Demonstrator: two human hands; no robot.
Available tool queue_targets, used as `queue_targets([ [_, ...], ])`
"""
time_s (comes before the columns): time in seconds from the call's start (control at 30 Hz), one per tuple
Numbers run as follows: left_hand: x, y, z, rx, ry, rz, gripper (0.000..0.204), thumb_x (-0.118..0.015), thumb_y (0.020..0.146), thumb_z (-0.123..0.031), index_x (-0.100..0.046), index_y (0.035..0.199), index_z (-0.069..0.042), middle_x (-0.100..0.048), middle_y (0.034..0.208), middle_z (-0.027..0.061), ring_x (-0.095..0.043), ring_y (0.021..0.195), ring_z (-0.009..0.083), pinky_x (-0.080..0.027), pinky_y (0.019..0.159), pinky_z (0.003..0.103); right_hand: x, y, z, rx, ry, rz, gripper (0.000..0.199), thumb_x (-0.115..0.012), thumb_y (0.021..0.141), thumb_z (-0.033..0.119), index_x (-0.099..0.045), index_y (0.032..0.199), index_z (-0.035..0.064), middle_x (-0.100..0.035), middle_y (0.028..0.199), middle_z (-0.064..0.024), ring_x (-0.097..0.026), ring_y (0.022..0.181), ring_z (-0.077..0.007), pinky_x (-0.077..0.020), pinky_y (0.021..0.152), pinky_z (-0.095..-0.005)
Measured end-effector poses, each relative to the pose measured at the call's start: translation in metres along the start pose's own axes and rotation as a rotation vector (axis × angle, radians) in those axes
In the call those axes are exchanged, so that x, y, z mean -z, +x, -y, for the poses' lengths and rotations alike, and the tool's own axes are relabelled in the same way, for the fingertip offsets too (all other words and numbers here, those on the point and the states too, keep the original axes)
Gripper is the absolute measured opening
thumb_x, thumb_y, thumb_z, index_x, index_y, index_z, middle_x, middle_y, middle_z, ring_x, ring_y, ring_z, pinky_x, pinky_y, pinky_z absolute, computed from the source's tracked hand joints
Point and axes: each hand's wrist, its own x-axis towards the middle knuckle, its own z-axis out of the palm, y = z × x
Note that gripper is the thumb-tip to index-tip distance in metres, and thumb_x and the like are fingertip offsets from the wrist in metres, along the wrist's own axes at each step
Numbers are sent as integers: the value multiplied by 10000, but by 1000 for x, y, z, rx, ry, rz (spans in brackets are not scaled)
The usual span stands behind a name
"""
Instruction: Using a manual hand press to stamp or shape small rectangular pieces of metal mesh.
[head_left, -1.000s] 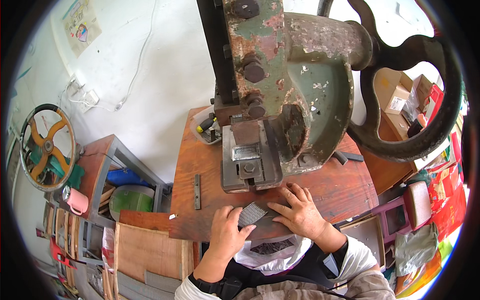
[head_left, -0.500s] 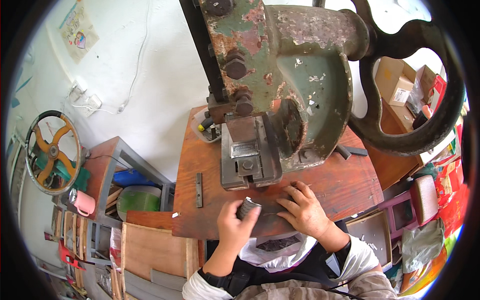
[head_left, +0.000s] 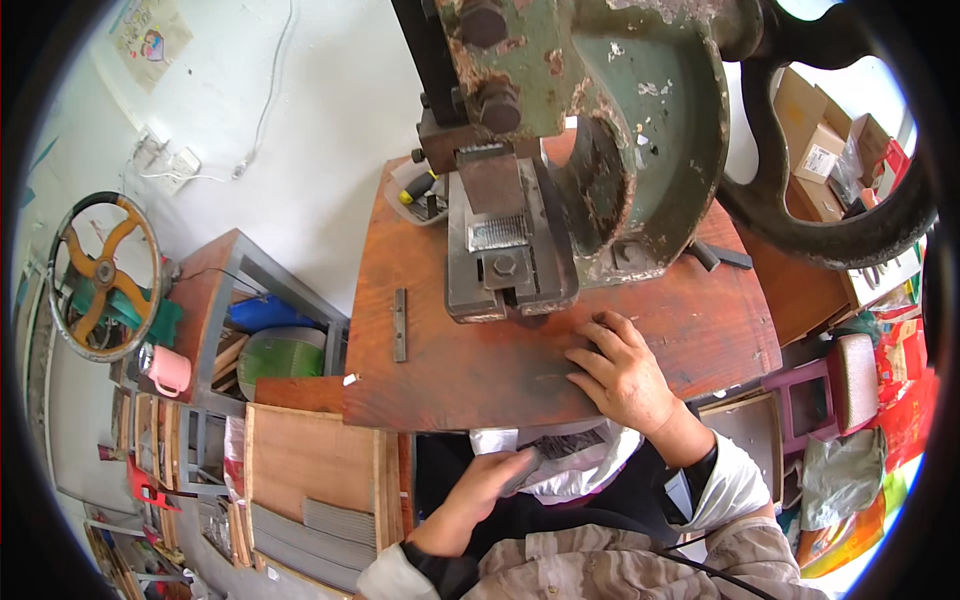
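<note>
My right hand lies flat on the front edge of the brown wooden bench, fingers spread, just in front of the green, rusty press and its grey die block. My left hand is below the bench edge, over my lap, with its fingers closed around a small dark grey piece. A white bag holding more dark grey pieces rests in my lap between the hands.
A thin metal bar lies on the bench's left part. The press's big black flywheel is at right. To the left stand a metal-framed shelf, a pink mug, a yellow spoked wheel and wooden trays.
My left hand came off the bench and dropped to my lap holding a grey piece. My right hand stayed on the bench edge. The view moved closer to the press.
</note>
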Motion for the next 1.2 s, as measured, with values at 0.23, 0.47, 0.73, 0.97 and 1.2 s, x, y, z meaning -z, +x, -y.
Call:
queue_targets([
  [0.23, 44, 6, 58, -372, 779, -448, 285, -693, 810, -214, -658, 992, 2, -648, 1020, 208, -634, 939, 318, -495, 801, 374, -1, -7, 1, -18, -57, 12, 304, -737, 615, 68, -657, 906, 33, -588, 1052, -160, -510, 1064, -388, -446, 897, -455],
  [0.47, 259, -160, 149, -300, 1344, -1566, 348, -645, 790, -140, -570, 1096, 7, -524, 1129, 229, -487, 1064, 399, -375, 922, 505, 3, -2, 13, -49, -41, 57, 221, -655, 674, 7, -627, 890, -29, -574, 1062, -197, -499, 1071, -412, -433, 897, -465],
  [0.73, 285, -180, 157, 90, 1096, -1201, 342, -651, 810, -177, -611, 1103, -6, -557, 1196, 167, -486, 1142, 333, -342, 962, 510, -2, -3, 9, -94, -103, 97, 225, -622, 712, 7, -611, 934, -31, -564, 1105, -191, -478, 1108, -401, -398, 932, -465],
  [0.97, 312, -195, 131, 45, 762, -1012, 342, -794, 681, -134, -669, 965, 9, -643, 732, 141, -613, 653, 218, -493, 619, 319, -5, -5, 7, -116, -111, 110, 228, -609, 730, -9, -604, 957, -30, -560, 1125, -188, -473, 1123, -399, -384, 951, -460],
  [1.2, 314, -195, 125, 76, 803, -974, 404, -803, 649, -150, -661, 995, 4, -647, 728, 147, -631, 663, 237, -503, 635, 326, -5, -6, 9, -138, -143, 114, 219, -602, 738, -10, -606, 957, -33, -557, 1128, -188, -471, 1128, -394, -381, 959, -452],
])
